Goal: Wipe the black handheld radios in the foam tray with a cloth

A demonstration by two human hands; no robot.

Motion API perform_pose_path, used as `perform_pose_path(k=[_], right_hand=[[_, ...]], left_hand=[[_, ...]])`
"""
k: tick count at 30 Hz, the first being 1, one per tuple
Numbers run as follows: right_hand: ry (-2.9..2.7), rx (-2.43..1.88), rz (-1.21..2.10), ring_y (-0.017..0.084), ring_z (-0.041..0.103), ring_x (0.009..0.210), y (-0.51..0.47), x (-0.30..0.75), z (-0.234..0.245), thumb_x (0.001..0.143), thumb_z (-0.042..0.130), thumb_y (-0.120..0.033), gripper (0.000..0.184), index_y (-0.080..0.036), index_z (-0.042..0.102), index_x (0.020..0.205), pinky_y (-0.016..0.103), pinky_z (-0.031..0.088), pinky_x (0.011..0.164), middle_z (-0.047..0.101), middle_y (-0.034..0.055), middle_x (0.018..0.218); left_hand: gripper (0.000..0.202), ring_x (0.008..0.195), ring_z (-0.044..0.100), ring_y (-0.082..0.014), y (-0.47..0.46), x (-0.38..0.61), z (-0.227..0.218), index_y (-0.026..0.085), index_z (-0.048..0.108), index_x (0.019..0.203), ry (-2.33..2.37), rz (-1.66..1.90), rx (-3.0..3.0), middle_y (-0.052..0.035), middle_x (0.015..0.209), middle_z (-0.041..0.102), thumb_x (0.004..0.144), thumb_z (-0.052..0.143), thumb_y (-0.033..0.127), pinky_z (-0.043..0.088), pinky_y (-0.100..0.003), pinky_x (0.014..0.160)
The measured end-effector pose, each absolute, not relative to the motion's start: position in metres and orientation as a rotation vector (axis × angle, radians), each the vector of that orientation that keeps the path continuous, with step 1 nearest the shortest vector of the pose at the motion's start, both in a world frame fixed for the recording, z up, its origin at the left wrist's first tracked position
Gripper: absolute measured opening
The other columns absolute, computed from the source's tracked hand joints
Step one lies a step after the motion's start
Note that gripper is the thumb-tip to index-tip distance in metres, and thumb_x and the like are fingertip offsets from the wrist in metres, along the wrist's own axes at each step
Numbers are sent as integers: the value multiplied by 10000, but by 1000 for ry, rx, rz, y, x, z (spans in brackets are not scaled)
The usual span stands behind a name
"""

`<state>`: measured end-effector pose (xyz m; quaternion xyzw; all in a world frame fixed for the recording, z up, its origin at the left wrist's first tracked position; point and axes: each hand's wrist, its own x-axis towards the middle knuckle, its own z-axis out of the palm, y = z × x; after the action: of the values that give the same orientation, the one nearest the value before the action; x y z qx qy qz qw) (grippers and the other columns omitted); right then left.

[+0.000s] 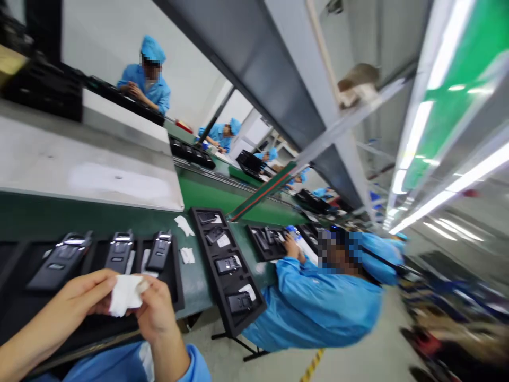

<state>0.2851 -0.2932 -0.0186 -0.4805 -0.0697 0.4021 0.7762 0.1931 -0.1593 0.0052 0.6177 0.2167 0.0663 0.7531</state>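
Observation:
A crumpled white tissue [125, 297] is stretched between my two hands, above the near edge of a black tray [177, 289]. My left hand [93, 292] pinches its left side, thumb on top. At the other side, my right hand [154, 303] grips it between thumb and fingers. Behind my hands, black handheld radios lie in the tray's compartments: one at the left [61, 261], one in the middle [119, 252] and one at the right [159, 252]. White slips show beside some of them.
Two white tissue scraps, one [184, 225] behind the other [186, 255], lie on the green bench [196, 286]. A second black tray [222, 313] with several radios stands at right. A co-worker in blue [318, 302] sits beyond it. A metal sheet [87, 159] spans the back left.

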Motion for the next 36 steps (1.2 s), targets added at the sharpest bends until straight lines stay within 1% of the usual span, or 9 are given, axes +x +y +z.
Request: perform_pose_path(k=[4, 8, 11, 16, 19, 22, 26, 30, 36], right_hand=[[-170, -981, 969, 109, 510, 528, -301, 283, -13, 641, 845, -543, 464, -147, 709, 841, 217, 434, 462, 610, -2, 640], [-166, -979, 962, 106, 520, 550, -302, 281, -15, 704, 840, -437, 335, -152, 728, 840, 213, 416, 491, 640, 7, 671], [-171, -1047, 831, 120, 546, 606, -303, 281, -19, 717, 836, -406, 282, -162, 749, 829, 238, 448, 567, 682, 25, 736], [-489, -1350, 509, 163, 586, 831, -306, 278, -19, 836, 750, -373, 185, -199, 789, 884, 295, 472, 801, 686, 37, 873], [-665, -1474, 437, 190, 603, 880, -307, 272, -11, 893, 683, -363, 185, -225, 800, 932, 314, 479, 807, 677, 55, 921], [-731, -1509, 405, 194, 611, 883, -307, 267, -8, 921, 645, -362, 200, -246, 803, 962, 312, 480, 794, 673, 56, 923], [-644, -1438, 465, 189, 604, 874, -305, 269, -15, 913, 648, -381, 227, -216, 803, 896, 307, 475, 792, 676, 61, 920], [-267, -1201, 589, 189, 633, 848, -303, 275, -23, 791, 758, -453, 278, -185, 773, 861, 310, 505, 781, 706, 57, 903], [-75, -1044, 807, 198, 674, 783, -301, 280, -15, 740, 779, -470, 316, -187, 686, 845, 341, 571, 686, 730, 48, 880]], left_hand=[[525, 656, 667, -207, -169, 191, 20, 150, 661, 831, 422, 88, 1121, -51, 717, 692, 767, 684, 671, 535, -306, 642], [498, 631, 633, -166, -173, 188, 14, 153, 623, 855, 441, 152, 1104, -20, 702, 661, 799, 678, 645, 507, -273, 621], [452, 669, 619, -158, -173, 185, 8, 162, 622, 926, 471, 282, 1185, -11, 730, 659, 823, 678, 598, 499, -266, 645], [320, 768, 617, -158, -175, 182, 7, 167, 653, 867, 458, 406, 1321, -21, 808, 661, 851, 690, 484, 493, -258, 715], [329, 774, 643, -176, -177, 182, 8, 161, 658, 887, 441, 347, 1281, -37, 837, 687, 808, 735, 471, 505, -277, 722], [334, 719, 632, -168, -176, 183, 9, 147, 663, 845, 463, 336, 1259, -32, 767, 685, 770, 761, 457, 486, -268, 679], [345, 654, 594, -146, -170, 182, 13, 142, 679, 780, 511, 293, 1143, -20, 694, 674, 728, 777, 469, 459, -253, 640], [333, 619, 574, -126, -166, 178, 14, 152, 642, 728, 579, 215, 959, 9, 664, 642, 680, 796, 444, 460, -241, 627], [351, 654, 627, -165, -162, 172, 11, 158, 610, 797, 588, 101, 854, -16, 732, 659, 668, 784, 434, 491, -271, 617]])
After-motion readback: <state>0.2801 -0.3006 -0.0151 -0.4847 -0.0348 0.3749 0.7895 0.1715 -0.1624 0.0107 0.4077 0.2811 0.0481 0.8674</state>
